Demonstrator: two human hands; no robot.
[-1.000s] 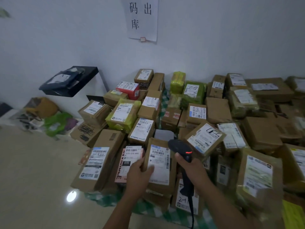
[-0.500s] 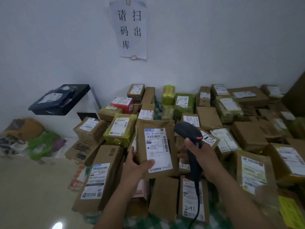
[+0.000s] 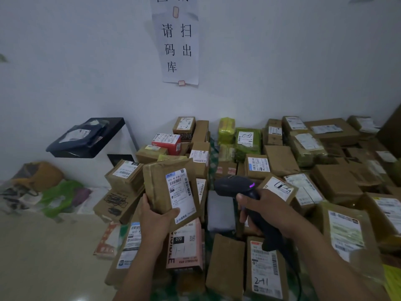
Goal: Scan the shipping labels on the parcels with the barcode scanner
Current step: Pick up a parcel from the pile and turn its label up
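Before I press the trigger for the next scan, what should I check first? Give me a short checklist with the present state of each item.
1. The brown parcel is held in the left hand: ok.
2. The shipping label is turned toward the camera, with its barcodes free of the thumb: ok.
3. The barcode scanner is in the right hand: ok.
4. The scanner's nose is aimed at the label: cannot tell.
5. The purple light means ready: cannot tell.
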